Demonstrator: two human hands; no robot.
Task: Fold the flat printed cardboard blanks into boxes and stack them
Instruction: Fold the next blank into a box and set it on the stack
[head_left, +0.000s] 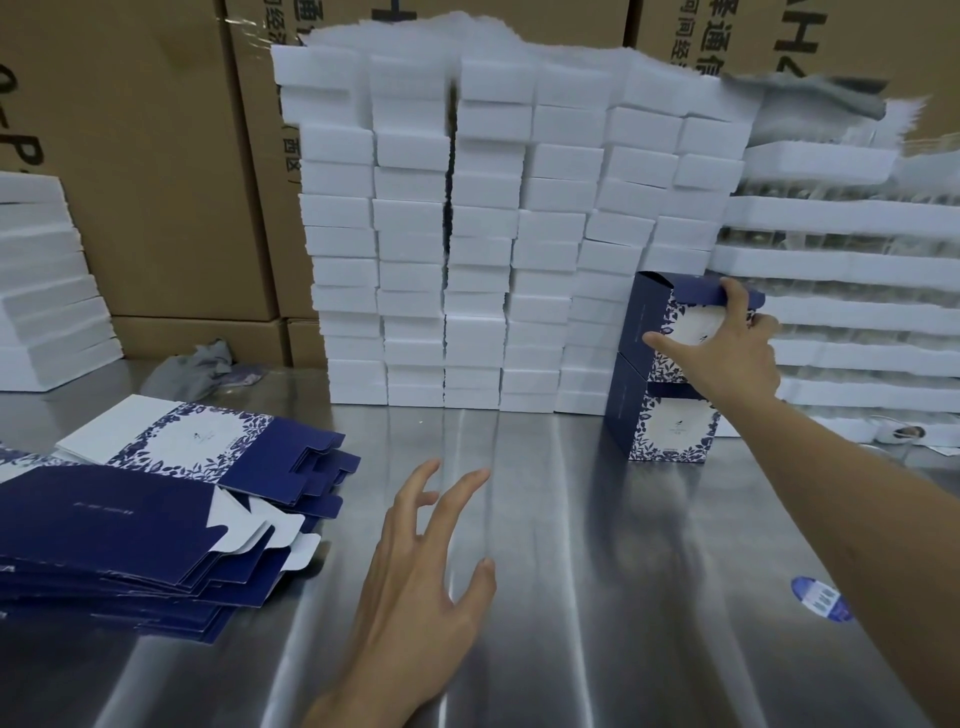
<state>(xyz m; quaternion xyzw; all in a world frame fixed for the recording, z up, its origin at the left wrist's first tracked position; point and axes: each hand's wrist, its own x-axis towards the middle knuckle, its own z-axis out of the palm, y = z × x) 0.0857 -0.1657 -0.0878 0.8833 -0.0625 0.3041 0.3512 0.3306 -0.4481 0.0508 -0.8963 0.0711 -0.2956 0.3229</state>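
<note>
Two folded boxes, navy with a blue-and-white leaf print, stand stacked at the right of the steel table. My right hand (727, 343) grips the upper box (647, 317), fingers over its open top flap and thumb across its printed front. The lower box (670, 428) rests on the table beneath it. A pile of flat printed blanks (156, 499) lies fanned out at the left. My left hand (421, 566) hovers over the table centre with fingers spread, holding nothing.
A tall wall of white foam blocks (467, 234) stands behind the boxes on the steel table (597, 545). White trays (841, 260) are stacked at right, more foam at far left, brown cartons (145, 156) behind. A grey rag (197, 364) and a blue sticker (821, 597) lie on the table.
</note>
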